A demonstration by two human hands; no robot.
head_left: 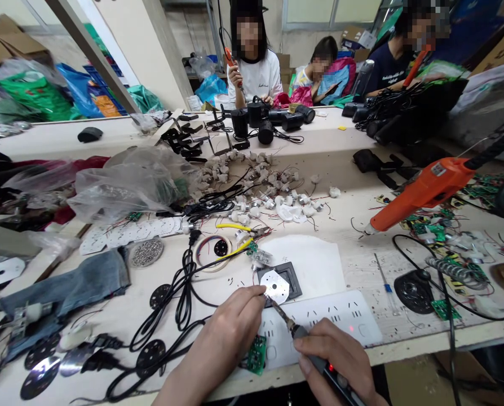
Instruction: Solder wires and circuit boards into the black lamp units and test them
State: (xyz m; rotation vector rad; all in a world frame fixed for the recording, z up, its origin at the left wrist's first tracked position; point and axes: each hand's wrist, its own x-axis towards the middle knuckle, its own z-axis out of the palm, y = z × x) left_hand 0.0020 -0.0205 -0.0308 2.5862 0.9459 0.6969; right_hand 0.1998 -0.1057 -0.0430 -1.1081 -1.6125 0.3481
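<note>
My right hand grips a soldering iron with a small red light on its dark handle. The iron's tip meets the lower left edge of a white octagonal plate. This plate lies on a black square frame. At the plate's left edge, my left hand is closed in a pinch; what sits between its fingertips is hidden. Under both hands runs a white power strip. A green circuit board lies beside my left wrist, and a clear part with a green board rests behind the plate.
An orange electric screwdriver hangs at the right. Yellow-handled pliers, black cables and a dish of screws lie to the left. Small white wired parts are heaped farther back. Several people sit across the bench.
</note>
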